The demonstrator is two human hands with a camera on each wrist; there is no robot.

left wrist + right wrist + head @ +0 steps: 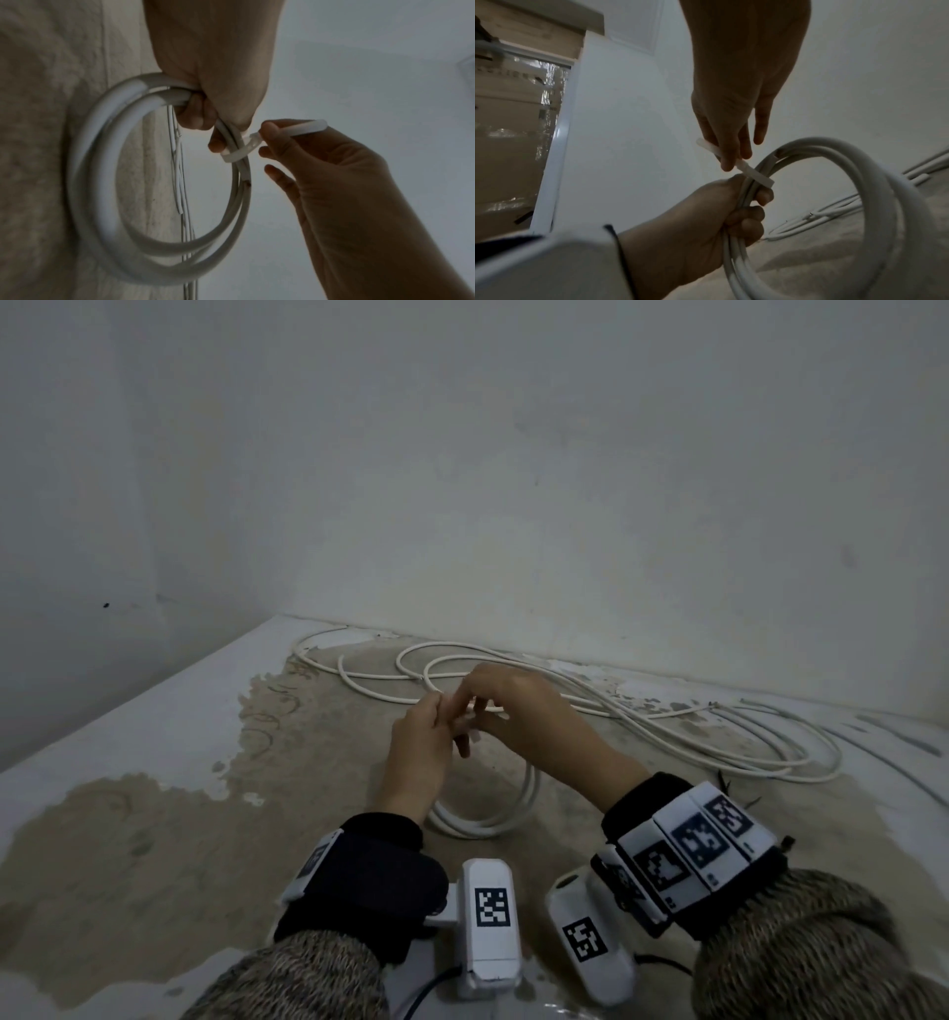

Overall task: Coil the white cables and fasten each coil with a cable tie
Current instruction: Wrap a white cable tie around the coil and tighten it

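The left hand (695, 229) is curled in a fist round the top of a coil of white cable (102, 182), its fingers (746, 221) wrapped over the bunched turns so that the loop hangs below the fist. In the head view the lower arc of this coil (477, 819) shows beneath the two hands, just above the worn, patchy floor (154, 814). A white cable tie (237, 153) is looped round the turns of the coil right beside the left hand's forefinger, which lies against the cable next to the band. The right hand (342, 168) pinches the free tail of the tie (709, 148) between thumb and forefinger, the tail curving out past the fingertips; its other fingers (280, 178) are loosely spread and touch nothing. From the head view the two hands (426, 737) meet close together, the right hand (524, 711) reaching over from the right so that its fingertips sit against the left hand's knuckles, and the tie itself is too small to make out there. One cut end of the cable (247, 183) shows on the coil just below the tie. Beyond the hands, more loose white cables (693, 731) lie sprawled in wide loops on the floor along the foot of the pale wall (513, 480), well apart from the held coil.
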